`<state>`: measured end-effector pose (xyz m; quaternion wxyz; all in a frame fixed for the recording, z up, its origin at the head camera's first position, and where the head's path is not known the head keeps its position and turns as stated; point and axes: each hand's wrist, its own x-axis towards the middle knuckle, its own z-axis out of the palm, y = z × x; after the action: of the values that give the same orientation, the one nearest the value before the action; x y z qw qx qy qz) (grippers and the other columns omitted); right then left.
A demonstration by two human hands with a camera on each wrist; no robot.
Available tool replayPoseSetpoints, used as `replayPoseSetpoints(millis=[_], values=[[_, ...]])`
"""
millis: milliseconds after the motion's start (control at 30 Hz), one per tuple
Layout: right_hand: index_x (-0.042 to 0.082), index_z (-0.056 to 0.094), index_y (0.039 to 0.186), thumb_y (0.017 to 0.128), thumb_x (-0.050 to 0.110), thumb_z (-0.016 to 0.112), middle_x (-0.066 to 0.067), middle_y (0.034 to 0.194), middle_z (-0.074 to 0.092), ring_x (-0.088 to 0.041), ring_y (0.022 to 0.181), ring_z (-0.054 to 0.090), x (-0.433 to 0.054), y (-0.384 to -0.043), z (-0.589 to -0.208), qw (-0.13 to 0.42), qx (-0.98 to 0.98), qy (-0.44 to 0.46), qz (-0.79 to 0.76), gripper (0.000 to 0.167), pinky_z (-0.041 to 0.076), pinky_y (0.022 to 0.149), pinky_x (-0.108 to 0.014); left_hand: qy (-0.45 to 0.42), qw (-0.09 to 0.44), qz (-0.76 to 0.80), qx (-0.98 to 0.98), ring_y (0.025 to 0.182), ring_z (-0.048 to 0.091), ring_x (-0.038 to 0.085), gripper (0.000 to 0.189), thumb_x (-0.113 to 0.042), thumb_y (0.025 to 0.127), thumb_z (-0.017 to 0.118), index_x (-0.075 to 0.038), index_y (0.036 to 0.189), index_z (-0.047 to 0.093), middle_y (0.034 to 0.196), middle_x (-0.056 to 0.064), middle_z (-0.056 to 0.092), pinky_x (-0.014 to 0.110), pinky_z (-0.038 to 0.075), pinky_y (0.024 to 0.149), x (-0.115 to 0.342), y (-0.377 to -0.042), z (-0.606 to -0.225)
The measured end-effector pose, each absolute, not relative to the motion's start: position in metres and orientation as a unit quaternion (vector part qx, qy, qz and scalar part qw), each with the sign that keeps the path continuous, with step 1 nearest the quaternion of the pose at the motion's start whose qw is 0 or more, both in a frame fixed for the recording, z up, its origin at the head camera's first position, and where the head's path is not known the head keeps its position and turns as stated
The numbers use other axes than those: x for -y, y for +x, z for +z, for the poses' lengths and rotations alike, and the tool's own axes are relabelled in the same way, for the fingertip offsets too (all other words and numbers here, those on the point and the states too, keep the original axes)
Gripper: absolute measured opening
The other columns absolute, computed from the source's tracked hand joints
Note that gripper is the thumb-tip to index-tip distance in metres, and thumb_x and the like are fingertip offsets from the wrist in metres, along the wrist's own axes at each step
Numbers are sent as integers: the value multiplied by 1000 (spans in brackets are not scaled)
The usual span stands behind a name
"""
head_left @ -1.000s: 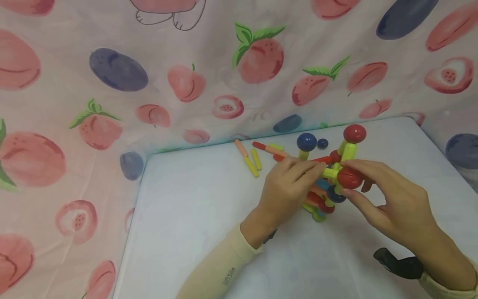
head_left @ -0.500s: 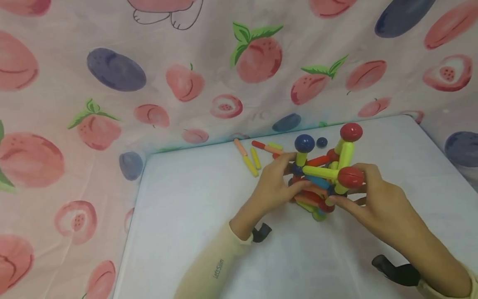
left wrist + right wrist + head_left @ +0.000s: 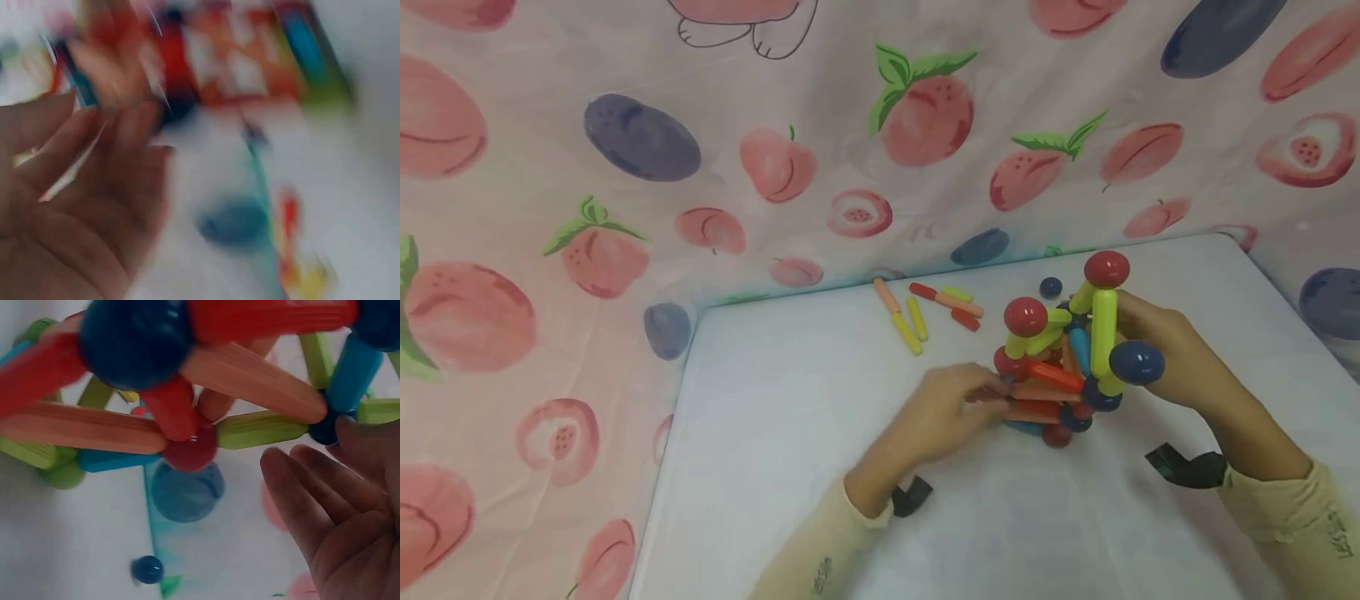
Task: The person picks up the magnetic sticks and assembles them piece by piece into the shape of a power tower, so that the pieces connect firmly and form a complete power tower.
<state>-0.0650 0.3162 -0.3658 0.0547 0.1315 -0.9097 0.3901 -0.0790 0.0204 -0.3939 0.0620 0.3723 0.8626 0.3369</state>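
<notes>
A toy frame of coloured magnetic rods and balls (image 3: pixel 1048 377) stands right of centre in the head view, with large red and blue balls on its upright green rods. My left hand (image 3: pixel 942 417) is at its near left corner, fingertips and thumb at the ends of the orange and red rods. In the left wrist view that hand (image 3: pixel 87 194) and the frame are blurred. My right hand (image 3: pixel 1172 346) holds the far right side, partly hidden by the frame. In the right wrist view, its thumb lies over a dark blue ball (image 3: pixel 323 430), while other fingers extend below.
Loose rods lie on the white table (image 3: pixel 790 400) behind my left hand, among them a yellow rod (image 3: pixel 917 318) and a short red rod (image 3: pixel 966 319). A small blue ball (image 3: pixel 1051 288) sits behind the frame. A fruit-print cloth (image 3: pixel 820 100) hangs along the back and left.
The frame has turned counterclockwise seen from above, bringing the large blue ball from the left to the front right. My left hand has shifted down; my right has moved round behind.
</notes>
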Motion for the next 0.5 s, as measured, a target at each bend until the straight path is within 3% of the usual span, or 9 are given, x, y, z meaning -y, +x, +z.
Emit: replayPoseSetpoints(millis=[67, 133, 167, 267, 367, 433, 500], values=[[15, 58, 138, 86, 0, 78, -13, 128, 69, -52, 129, 56, -317, -67, -370, 54, 904, 128, 405, 57, 45, 94, -73, 305, 58, 258, -915, 109, 67, 16, 19, -13, 101, 62, -12, 117, 73, 120, 0, 71, 25, 55, 94, -6, -111, -413], [15, 56, 140, 92, 6, 74, -15, 133, 66, -52, 130, 54, -318, -66, -372, 47, 900, 108, 419, 52, 45, 94, -73, 255, 47, 181, -949, 112, 65, 24, 23, -7, 101, 58, -13, 118, 73, 130, 3, 67, 34, 56, 91, 8, -140, -434], [17, 54, 143, 96, 11, 70, -15, 136, 64, -45, 130, 58, -318, -64, -371, 41, 901, 89, 423, 49, 50, 94, -68, 238, 46, 155, -958, 113, 63, 27, 25, -7, 102, 56, -14, 120, 73, 135, 4, 64, 37, 56, 90, 13, -152, -443], [15, 51, 144, 106, 23, 54, -13, 138, 60, -19, 122, 65, -317, -53, -364, 60, 889, 46, 451, 39, 59, 93, -38, 229, 45, 125, -964, 103, 60, 27, 29, -6, 103, 55, -15, 125, 71, 133, 6, 61, 36, 55, 82, 26, -176, -466], [5, 52, 139, 111, 22, 40, -9, 129, 60, -3, 105, 65, -312, -37, -353, 134, 846, 57, 513, 35, 52, 84, -9, 223, 65, 123, -965, 93, 58, 22, 28, -8, 104, 56, -15, 126, 71, 116, 6, 62, 35, 54, 82, 32, -183, -472], [-4, 53, 134, 109, 21, 46, -8, 125, 57, -8, 107, 63, -306, -25, -347, 191, 817, 105, 534, 36, 47, 93, -9, 222, 81, 111, -965, 88, 59, 20, 27, -10, 104, 56, -16, 126, 71, 108, 5, 62, 35, 55, 82, 31, -179, -469], [-8, 55, 130, 105, 36, 55, -7, 123, 56, -7, 110, 59, -301, -13, -342, 234, 820, 144, 503, 50, 43, 96, -9, 224, 94, 113, -963, 88, 61, 17, 25, -16, 104, 59, -18, 125, 71, 105, 2, 64, 35, 56, 81, 28, -170, -459]])
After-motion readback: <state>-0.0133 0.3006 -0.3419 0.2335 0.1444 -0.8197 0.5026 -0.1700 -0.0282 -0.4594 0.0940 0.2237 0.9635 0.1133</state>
